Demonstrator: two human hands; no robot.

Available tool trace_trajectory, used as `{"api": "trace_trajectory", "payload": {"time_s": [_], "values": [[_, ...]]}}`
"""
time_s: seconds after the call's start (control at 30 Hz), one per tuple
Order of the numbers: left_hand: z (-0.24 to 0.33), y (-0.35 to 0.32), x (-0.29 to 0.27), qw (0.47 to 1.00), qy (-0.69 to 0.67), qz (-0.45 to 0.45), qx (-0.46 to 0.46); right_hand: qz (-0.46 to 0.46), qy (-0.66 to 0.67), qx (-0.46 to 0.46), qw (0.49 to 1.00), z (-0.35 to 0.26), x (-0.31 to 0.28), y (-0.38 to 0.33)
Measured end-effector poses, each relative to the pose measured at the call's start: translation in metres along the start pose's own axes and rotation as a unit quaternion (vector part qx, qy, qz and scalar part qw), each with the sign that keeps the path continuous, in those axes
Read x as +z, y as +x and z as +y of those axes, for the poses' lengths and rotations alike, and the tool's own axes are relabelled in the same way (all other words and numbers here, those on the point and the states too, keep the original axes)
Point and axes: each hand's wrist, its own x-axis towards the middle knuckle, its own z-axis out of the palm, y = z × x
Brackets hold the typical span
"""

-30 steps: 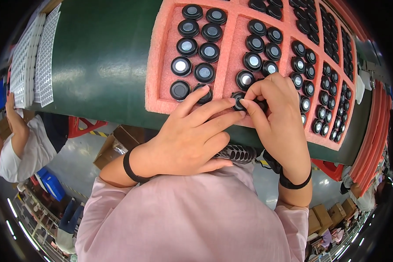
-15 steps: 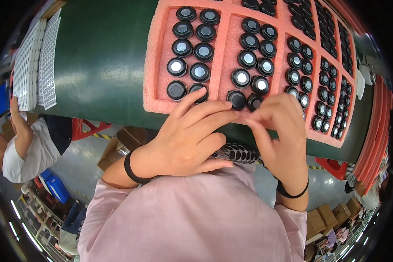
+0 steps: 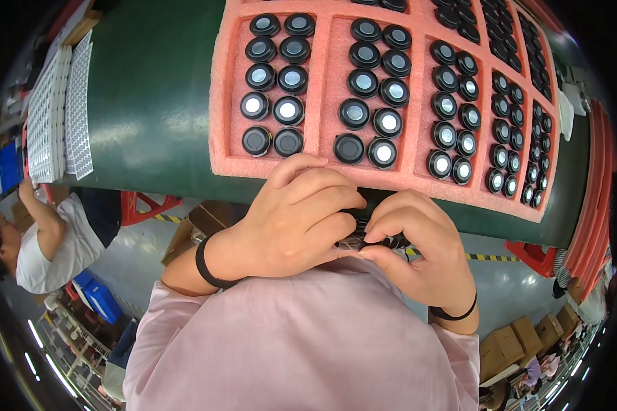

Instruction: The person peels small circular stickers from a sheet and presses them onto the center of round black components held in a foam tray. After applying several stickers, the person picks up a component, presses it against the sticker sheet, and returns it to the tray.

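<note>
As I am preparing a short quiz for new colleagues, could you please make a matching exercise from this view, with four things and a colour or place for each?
Things:
1. tray
2. right hand
3. discs
4. table

Colour or place:
A. black, set in compartments
B. green, under the foam
C. pink, divided into compartments
D. beside the left hand, on its right

Right pairs: 1-C, 2-D, 3-A, 4-B

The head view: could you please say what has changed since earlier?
The right hand moved off the pink foam tray toward the body, beside the black-dotted sheet; the left hand drew its fingers off the black discs. The discs stay in their compartments.
</note>
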Motion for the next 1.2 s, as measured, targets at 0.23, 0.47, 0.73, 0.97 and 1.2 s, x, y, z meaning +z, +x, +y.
{"api": "trace_trajectory", "payload": {"time_s": [0.23, 0.47, 0.73, 0.97, 1.2], "values": [[0.001, -0.001, 0.003, 1.000, 0.004, -0.005, 0.005, 0.020, -0.069, -0.027, 0.997, -0.002, 0.004, -0.004], [0.001, 0.004, 0.003, 1.000, 0.015, -0.002, 0.008, 0.024, -0.075, -0.011, 0.997, -0.003, 0.005, -0.003], [-0.001, 0.006, 0.004, 0.999, 0.025, 0.020, 0.013, 0.014, -0.075, -0.023, 0.997, -0.004, 0.002, 0.002], [-0.002, 0.007, 0.000, 1.000, 0.000, 0.022, -0.001, -0.017, -0.065, -0.040, 0.997, -0.003, -0.015, 0.013], [-0.007, 0.010, -0.001, 0.998, 0.000, 0.053, -0.027, -0.020, -0.037, -0.044, 0.998, 0.006, -0.032, 0.030]]}}
